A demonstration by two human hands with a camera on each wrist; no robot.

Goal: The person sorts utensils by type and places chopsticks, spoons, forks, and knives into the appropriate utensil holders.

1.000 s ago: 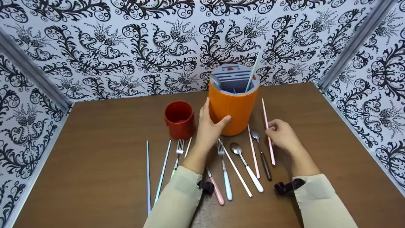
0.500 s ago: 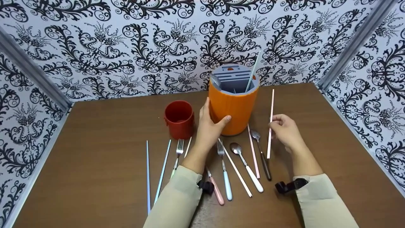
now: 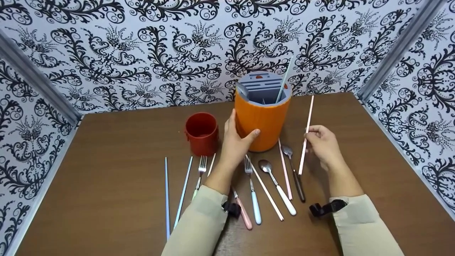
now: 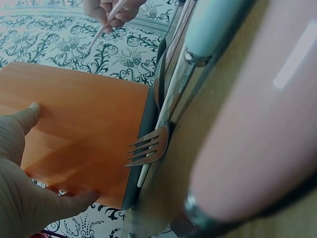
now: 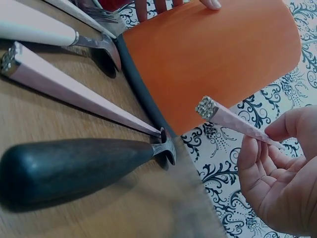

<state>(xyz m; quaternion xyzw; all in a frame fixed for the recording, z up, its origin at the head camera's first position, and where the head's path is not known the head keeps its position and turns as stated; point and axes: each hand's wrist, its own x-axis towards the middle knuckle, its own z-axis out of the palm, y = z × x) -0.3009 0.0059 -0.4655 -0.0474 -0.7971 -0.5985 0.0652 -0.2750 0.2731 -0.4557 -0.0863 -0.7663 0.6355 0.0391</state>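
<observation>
My left hand (image 3: 236, 142) holds the left side of an orange utensil holder (image 3: 265, 121), its thumb across the front. The holder stands upright, with a grey slotted top and a pale chopstick (image 3: 285, 80) leaning out. To its right, my right hand (image 3: 322, 144) pinches a pink chopstick (image 3: 308, 137) between thumb and fingers. The right wrist view shows this chopstick's patterned thick end (image 5: 207, 107) pointing away from the palm. It is raised off the table. Below lie a dark-handled spoon (image 3: 298, 185), another pink chopstick (image 3: 285, 170) and a white-handled spoon (image 3: 282, 193).
A red cup (image 3: 202, 137) stands left of the holder. Two blue chopsticks (image 3: 166, 195), a green-handled fork (image 3: 202, 167), a blue-handled fork (image 3: 255, 206), a pink-handled utensil (image 3: 243, 215) and pale chopsticks (image 3: 266, 192) lie along the table front. A patterned wall (image 3: 160, 53) closes the back.
My right hand has lifted the pink chopstick and moved it slightly away and to the right. Its tilt has swung so the far end leans right. The left hand and holder stay put.
</observation>
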